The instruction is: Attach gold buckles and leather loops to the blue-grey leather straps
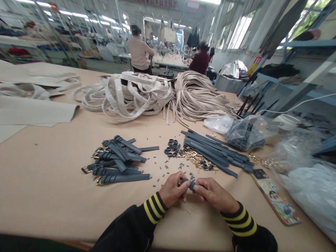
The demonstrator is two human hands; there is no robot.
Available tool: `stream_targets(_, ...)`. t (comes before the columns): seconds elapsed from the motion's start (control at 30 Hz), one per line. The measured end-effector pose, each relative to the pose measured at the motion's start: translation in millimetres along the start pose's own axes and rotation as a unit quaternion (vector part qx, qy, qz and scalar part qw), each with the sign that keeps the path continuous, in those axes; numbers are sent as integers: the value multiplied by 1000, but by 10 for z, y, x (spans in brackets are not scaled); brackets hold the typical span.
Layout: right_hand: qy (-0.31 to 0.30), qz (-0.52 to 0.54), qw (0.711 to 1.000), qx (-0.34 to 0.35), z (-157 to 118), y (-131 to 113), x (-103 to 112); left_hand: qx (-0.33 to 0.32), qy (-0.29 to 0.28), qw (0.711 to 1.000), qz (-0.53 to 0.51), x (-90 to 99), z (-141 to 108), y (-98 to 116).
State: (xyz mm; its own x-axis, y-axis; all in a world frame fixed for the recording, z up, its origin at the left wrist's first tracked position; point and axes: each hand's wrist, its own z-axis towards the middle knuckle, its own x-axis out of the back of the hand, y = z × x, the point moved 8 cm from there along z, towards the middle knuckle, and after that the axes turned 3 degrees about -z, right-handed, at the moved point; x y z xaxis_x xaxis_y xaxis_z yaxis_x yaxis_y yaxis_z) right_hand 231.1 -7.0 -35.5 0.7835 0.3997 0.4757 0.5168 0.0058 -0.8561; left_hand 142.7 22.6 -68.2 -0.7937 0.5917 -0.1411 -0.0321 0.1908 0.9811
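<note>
Between my two hands is a dark blue-grey strap [192, 184] with a gold buckle [181, 180] at its left end. My left hand [173, 189] is closed around the buckle end. Pinched on the strap's other side is my right hand [214, 192]; its fingertips partly hide the strap. Just beyond my hands lie small dark strap loops [172, 147], a heap of gold buckles [195, 158] and scattered little dark pieces [181, 165]. A pile of buckled straps [118, 159] is to the left. Flat plain strips [215, 150] are stacked to the right.
Coiled beige webbing [136, 92] and a tied bundle of beige strips [196, 94] span the table's far side. Beige sheets [34, 110] lie at left. A phone [277, 197] and clear plastic bags [312, 192] sit at right. Two people [139, 52] are at tables beyond.
</note>
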Motion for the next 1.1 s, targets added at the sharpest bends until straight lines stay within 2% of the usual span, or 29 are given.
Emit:
stream_targets(0.23, -23, 2, 1000, 7, 6, 38, 2, 2, -61, 998, -17, -77, -31, -26)
stream_targets(0.4, -65, 8, 998, -27, -58, 39, -26, 5, -76, 997, 17, -117, -53, -81)
stream_targets(0.5, -56, -11, 998, -26, -71, 34, -21, 0, -73, 996, 48, -120, -59, -81)
stream_targets(0.6, -13, -74, 997, -8, -49, 9, 26, -21, -71, 994, 81, -113, -61, -34)
stream_targets(0.7, 17, -107, 994, 11, -19, -34, 55, -11, -76, 995, 67, -104, -62, -26)
stream_targets(0.87, 8, -73, 997, 14, 4, -68, 32, 21, -101, 995, 1, -110, -63, -46)
stream_targets(1.0, -31, -42, 998, -23, -27, 9, -60, 31, -124, 992, -13, -146, -63, -53)
stream_targets(1.1, -16, -81, 997, -7, -48, 10, -89, 41, -133, 990, -6, -179, -71, -73)
